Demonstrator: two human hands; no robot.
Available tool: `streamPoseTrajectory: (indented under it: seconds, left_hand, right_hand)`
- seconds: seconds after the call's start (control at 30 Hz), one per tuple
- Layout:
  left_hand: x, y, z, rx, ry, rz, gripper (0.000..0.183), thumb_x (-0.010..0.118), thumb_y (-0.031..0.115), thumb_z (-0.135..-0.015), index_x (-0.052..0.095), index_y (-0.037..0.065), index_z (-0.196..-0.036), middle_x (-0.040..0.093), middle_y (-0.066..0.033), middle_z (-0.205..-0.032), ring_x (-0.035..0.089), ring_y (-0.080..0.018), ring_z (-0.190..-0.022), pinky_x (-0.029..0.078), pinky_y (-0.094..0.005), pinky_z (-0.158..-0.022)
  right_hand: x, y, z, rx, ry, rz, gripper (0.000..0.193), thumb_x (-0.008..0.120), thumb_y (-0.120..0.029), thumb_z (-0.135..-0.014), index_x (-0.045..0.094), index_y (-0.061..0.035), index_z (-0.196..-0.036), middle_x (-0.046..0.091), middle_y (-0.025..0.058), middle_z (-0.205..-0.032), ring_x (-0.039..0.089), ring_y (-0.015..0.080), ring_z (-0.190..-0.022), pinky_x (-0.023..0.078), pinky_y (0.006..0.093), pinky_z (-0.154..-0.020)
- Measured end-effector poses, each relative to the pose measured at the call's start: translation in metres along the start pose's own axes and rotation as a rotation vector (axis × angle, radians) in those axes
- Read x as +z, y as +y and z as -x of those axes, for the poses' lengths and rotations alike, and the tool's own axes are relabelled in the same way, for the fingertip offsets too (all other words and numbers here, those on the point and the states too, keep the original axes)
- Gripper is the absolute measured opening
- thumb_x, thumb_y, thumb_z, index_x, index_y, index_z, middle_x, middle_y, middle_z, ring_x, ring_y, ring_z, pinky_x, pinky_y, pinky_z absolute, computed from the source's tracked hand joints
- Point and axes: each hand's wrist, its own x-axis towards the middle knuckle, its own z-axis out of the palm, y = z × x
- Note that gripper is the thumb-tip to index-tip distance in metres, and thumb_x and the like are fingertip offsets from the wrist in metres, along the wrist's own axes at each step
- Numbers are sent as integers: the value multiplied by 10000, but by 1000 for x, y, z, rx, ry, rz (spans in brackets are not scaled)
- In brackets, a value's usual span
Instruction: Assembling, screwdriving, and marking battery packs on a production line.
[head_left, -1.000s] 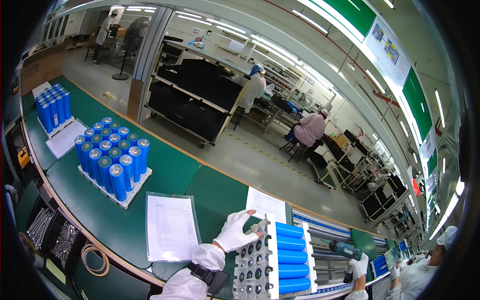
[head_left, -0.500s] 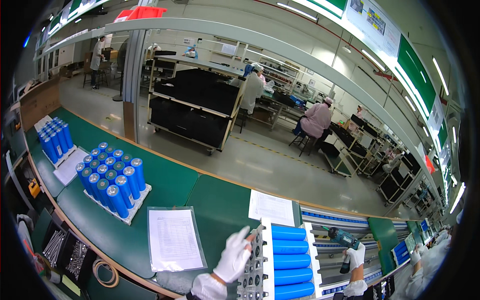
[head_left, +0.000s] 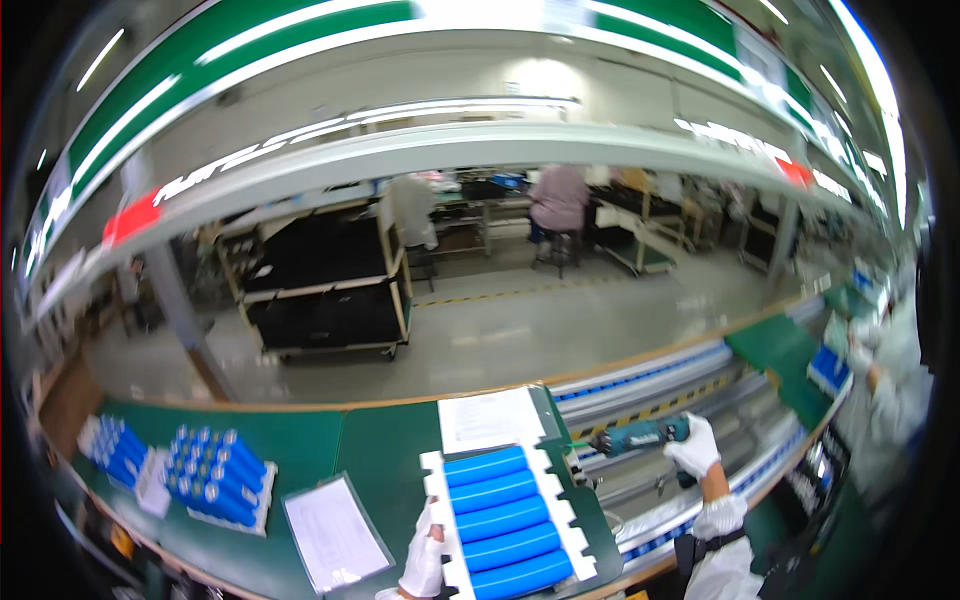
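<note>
Green bench [head_left: 380,455], factory floor [head_left: 520,330] bkgd

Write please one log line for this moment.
left hand: on white frame of blue cell pack | right hand: holds teal power screwdriver

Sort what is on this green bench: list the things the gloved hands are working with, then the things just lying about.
In hand:
- left hand on the white frame
- blue cylinder cells lying in that frame
- right hand gripping the teal power screwdriver

Lying about:
- clear-sleeved sheet
- paper sheet
- two trays of upright blue cells
- black shelf cart
</note>
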Motion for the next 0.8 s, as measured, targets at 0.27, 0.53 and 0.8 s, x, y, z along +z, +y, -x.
streamPoseTrajectory:
  seconds: [0.27, 0.53, 0.8]
  left_hand:
    - [7, 25, 14, -23, 313, -107, 553, 464, 357, -989, 418, 51, -1447, 523, -94, -1353, 539, -190, -1109, 457, -299, -877]
    - [-2, 41, 13, 22, 398, -169, 552, 474, 374, -982, 437, 60, -1435, 540, -92, -1320, 549, -188, -1083, 464, -306, -861]
    - [-7, 41, 17, 14, 415, -164, 552, 484, 391, -975, 456, 70, -1422, 556, -90, -1287, 559, -186, -1058, 471, -314, -845]
  right_hand:
    - [-24, 8, 1, 40, -119, 38, 415, 733, -280, -599, 634, 0, -890, 664, 230, -851, 650, 397, -840, 521, 418, -786]
    - [-14, 14, -1, 150, -333, 4, 417, 679, -286, -656, 625, 7, -948, 671, 229, -877, 661, 378, -850, 532, 397, -787]
    - [9, 10, -12, 120, -417, 23, 448, 667, -312, -671, 624, 5, -984, 670, 239, -925, 659, 386, -892, 534, 405, -819]
